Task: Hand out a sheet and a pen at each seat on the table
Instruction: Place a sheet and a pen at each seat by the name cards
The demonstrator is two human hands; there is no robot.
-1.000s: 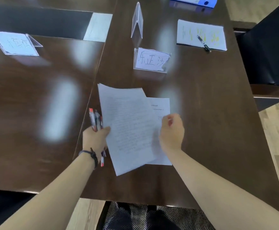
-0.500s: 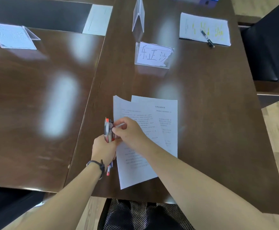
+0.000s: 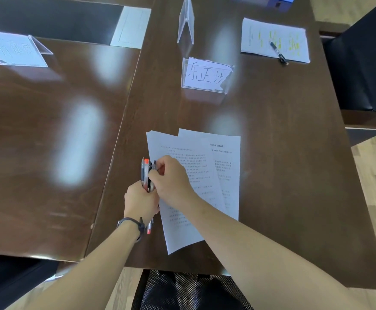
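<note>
Head view: just below the name card (image 3: 206, 74), the left hand (image 3: 140, 201) is gripping a pen bundle (image 3: 146, 173) while the right hand (image 3: 171, 179) is pinching one pen's top beside the sheets (image 3: 205, 175). Light, slick barrels; pinching near the clip should be working best.

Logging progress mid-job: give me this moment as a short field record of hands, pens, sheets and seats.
left hand: grips pen bundle
right hand: pinches one pen in the bundle
near seat: sheet on table, paper stack overlapping it, no pen laid
far right seat: marked sheet with black pen on it
name card: upright beyond the sheet
</note>
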